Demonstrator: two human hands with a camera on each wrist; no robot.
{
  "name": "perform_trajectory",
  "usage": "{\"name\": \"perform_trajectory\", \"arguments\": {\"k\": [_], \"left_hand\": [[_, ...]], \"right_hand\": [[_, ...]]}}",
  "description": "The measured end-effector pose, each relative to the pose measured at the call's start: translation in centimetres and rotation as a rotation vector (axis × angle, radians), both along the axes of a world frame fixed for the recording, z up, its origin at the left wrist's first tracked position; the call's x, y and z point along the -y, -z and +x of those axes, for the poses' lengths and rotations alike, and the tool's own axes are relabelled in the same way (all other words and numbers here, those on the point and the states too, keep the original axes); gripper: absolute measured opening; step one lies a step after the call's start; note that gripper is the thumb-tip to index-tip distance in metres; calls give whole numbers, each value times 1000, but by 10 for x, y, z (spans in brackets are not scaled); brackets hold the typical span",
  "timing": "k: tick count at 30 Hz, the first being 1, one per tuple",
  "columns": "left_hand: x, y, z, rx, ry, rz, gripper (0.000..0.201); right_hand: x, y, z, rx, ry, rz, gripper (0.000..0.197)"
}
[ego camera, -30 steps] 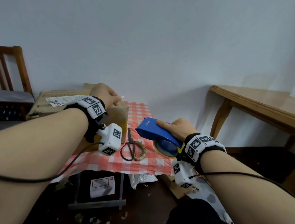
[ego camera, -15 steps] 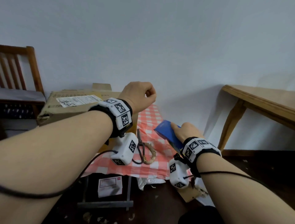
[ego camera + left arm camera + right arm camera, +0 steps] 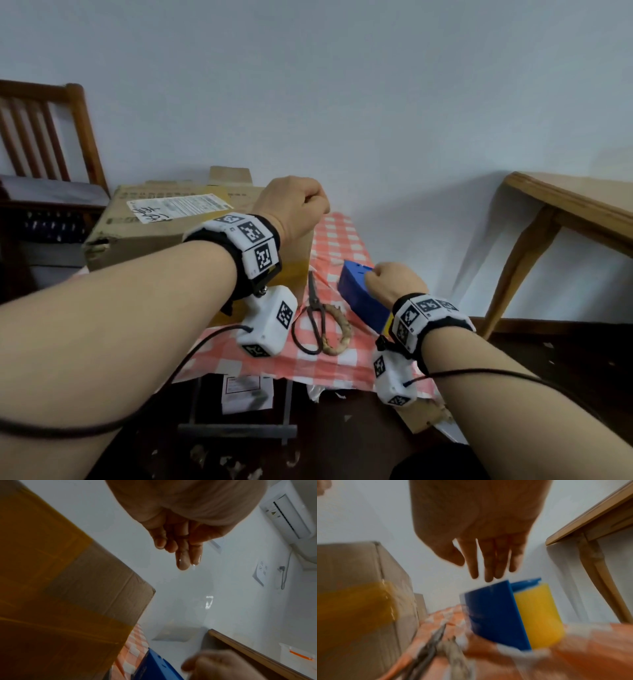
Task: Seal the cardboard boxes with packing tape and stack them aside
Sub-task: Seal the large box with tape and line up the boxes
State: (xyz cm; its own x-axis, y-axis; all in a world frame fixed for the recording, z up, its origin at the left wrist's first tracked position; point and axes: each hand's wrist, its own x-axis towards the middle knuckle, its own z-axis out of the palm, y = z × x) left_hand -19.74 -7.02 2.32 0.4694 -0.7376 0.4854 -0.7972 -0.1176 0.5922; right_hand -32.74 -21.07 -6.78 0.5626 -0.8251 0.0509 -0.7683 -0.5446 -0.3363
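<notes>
Two hands work over the red-and-white checked surface. A brown cardboard box with a white shipping label stands at its far left, with a band of amber packing tape already running down its near side. The left hand hangs above the box's right edge. Its fingers are curled toward the thumb, and something glints at the tips, but I cannot tell whether they pinch a tape end or nothing at all.

The right hand rests on the blue plastic tape dispenser with a yellow roll, which sits at the surface's right side. Its fingers are straight and spread narrowly over the top, not wrapped round it.

Black-handled scissors lie between the box and the dispenser.

This looks like the moment between strips. To do it well, the right hand should take a full grip on the dispenser before lifting. The left hand should press the flaps shut so that the tape lands flat across the seam, and the scissors should stay clear of the sweep.
</notes>
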Motion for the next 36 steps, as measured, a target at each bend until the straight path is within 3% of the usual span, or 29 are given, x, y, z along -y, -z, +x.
{"name": "perform_trajectory", "arguments": {"k": [2,4,8,10,13,20,36], "left_hand": [[-4,-2,-1,-18,3,-11,25],[-12,-5,-3,-23,6,-30,26],[-34,-12,-6,-36,0,-48,29],[-49,-16,-5,-45,-29,-67,29],[-72,-19,0,-62,-84,-81,30],[-120,-13,29,-208,-170,-142,35],[-191,10,106,-316,-474,-151,38]], "right_hand": [[-7,-22,3,388,-50,96,24],[-22,-44,8,739,-158,318,30],[-56,-74,19,911,-364,648,30],[-69,-79,23,912,-403,714,36],[-83,-79,26,774,-460,635,49],[-127,-89,51,703,-546,524,11],[-190,-111,110,442,-649,455,18]]}}
